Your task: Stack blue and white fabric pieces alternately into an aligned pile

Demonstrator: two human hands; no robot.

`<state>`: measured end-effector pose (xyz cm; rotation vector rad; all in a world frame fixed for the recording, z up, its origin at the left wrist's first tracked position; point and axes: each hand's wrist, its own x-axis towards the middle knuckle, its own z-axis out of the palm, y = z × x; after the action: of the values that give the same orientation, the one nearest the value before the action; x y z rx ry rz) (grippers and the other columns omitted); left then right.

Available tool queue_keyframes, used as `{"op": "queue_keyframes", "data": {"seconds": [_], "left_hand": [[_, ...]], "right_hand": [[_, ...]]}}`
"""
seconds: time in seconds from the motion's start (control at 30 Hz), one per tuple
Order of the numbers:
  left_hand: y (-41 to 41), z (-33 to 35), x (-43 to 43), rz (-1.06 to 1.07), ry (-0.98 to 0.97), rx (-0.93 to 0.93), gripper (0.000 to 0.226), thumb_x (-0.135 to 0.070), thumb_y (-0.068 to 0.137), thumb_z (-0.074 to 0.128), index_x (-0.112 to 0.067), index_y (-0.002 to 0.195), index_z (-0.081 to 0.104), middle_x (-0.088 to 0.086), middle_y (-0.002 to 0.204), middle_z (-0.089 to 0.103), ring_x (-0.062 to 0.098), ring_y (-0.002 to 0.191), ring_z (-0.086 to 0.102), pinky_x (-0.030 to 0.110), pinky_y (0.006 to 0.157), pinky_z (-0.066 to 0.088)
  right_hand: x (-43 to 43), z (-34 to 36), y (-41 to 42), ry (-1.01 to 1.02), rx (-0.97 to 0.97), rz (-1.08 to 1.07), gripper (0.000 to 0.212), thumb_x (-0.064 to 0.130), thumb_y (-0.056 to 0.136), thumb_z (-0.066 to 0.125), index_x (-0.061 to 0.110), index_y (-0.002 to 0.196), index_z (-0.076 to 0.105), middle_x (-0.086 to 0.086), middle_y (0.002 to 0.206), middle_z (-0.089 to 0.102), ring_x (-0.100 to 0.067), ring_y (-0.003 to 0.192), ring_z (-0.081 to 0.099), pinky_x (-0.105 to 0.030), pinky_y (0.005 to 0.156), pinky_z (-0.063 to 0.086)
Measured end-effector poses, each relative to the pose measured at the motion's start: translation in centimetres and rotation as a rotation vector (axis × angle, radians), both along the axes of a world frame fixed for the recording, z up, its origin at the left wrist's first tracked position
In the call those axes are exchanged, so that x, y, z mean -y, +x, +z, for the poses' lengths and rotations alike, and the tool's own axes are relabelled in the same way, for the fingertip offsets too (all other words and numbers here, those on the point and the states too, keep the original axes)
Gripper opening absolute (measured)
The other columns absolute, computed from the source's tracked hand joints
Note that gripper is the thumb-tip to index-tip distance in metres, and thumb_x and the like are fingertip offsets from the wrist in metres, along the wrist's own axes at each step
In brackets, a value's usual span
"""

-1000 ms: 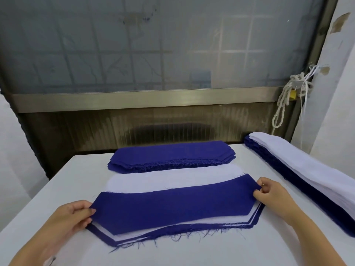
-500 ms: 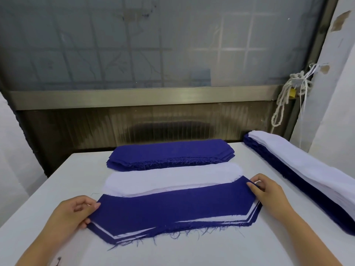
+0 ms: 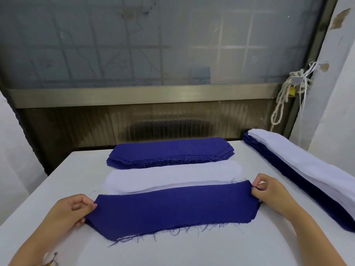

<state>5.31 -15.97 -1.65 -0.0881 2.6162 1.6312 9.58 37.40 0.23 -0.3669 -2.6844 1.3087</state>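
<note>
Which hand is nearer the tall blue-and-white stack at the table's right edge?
Right. The right hand pinches the top blue piece at its right end, just left of the stack; the left hand holds its opposite end.

Nothing legible in view
No word, label, brand or number can be read on the blue fabric piece, the tabletop or the frosted window.

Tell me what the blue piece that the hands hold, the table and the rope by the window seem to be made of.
Blue piece: woven cloth, matte; loose threads fray along its near edge. Table: looks covered with a smooth white sheet, perhaps cloth or laminate; no grain shows. Rope: off-white twisted cord, probably cotton; its strands are visible.
</note>
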Motion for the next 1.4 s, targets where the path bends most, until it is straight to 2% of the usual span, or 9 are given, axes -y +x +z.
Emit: {"op": "queue_keyframes", "data": {"seconds": [0.1,0.2,0.27,0.33,0.57,0.73,0.93,1.4], "left_hand": [[0.1,-0.1,-0.4,-0.024,-0.078,-0.041,0.017,-0.010,0.086,0.071,-0.013,0.069,0.070,0.015,0.063,0.065,0.015,0.046,0.048,0.014,0.045,0.039],[0.4,0.2,-1.1,-0.014,-0.138,-0.098,0.019,-0.022,0.084,0.073,-0.015,0.067,0.068,0.009,0.057,0.063,0.014,0.042,0.046,0.013,0.044,0.038],[0.5,0.5,-1.4,-0.002,-0.138,-0.122,0.023,-0.030,0.083,0.073,-0.016,0.066,0.068,0.008,0.057,0.062,0.014,0.041,0.045,0.013,0.044,0.037],[0.6,0.6,-1.6,0.008,-0.131,-0.127,0.023,-0.028,0.083,0.073,-0.015,0.065,0.068,0.009,0.058,0.063,0.015,0.041,0.045,0.014,0.043,0.037],[0.7,0.8,-1.8,0.013,-0.133,-0.118,0.022,-0.024,0.084,0.073,-0.014,0.065,0.068,0.011,0.059,0.064,0.014,0.040,0.045,0.014,0.041,0.037],[0.7,0.7,-1.7,0.008,-0.155,-0.122,0.020,-0.026,0.084,0.073,-0.019,0.066,0.069,0.010,0.060,0.066,0.012,0.040,0.045,0.015,0.041,0.038],[0.4,0.4,-1.6,0.015,-0.182,-0.114,0.018,-0.029,0.083,0.073,-0.022,0.067,0.069,0.008,0.061,0.066,0.012,0.041,0.046,0.016,0.042,0.038],[0.3,0.1,-1.6,0.021,-0.157,-0.148,0.020,-0.020,0.081,0.076,-0.019,0.063,0.068,0.009,0.060,0.065,0.013,0.042,0.048,0.016,0.040,0.038]], "right_hand": [[0.1,-0.2,0.0,0.084,0.012,0.005,0.011,0.006,0.084,0.059,0.009,0.078,0.050,-0.001,0.049,0.056,-0.009,0.045,0.044,-0.021,0.052,0.037],[0.2,-0.3,0.1,0.100,0.005,-0.014,0.011,0.014,0.087,0.059,0.012,0.077,0.053,-0.010,0.056,0.059,-0.016,0.054,0.042,-0.028,0.057,0.037],[0.3,-0.3,0.0,0.078,-0.013,-0.018,0.019,0.024,0.091,0.060,0.013,0.076,0.054,-0.009,0.054,0.059,-0.016,0.053,0.043,-0.029,0.058,0.038],[0.3,-0.4,-0.1,0.066,-0.024,-0.024,0.025,0.030,0.093,0.060,0.012,0.075,0.055,-0.005,0.052,0.060,-0.016,0.051,0.046,-0.029,0.059,0.041],[0.3,-0.8,-0.5,0.062,-0.056,-0.073,0.025,0.030,0.093,0.062,0.011,0.077,0.057,-0.002,0.056,0.066,-0.018,0.052,0.058,-0.027,0.059,0.047],[0.4,-1.1,-0.7,0.112,-0.078,-0.104,0.024,0.029,0.092,0.063,0.013,0.076,0.056,-0.003,0.055,0.067,-0.025,0.059,0.063,-0.034,0.067,0.052],[0.3,-1.5,-0.9,0.228,-0.089,-0.120,0.022,0.027,0.087,0.068,0.016,0.072,0.057,0.002,0.051,0.059,-0.017,0.057,0.056,-0.027,0.053,0.042],[-0.3,-1.8,-1.2,0.226,-0.089,-0.103,0.022,0.026,0.086,0.069,0.017,0.070,0.057,0.006,0.044,0.052,-0.013,0.053,0.050,-0.026,0.052,0.038]]}}
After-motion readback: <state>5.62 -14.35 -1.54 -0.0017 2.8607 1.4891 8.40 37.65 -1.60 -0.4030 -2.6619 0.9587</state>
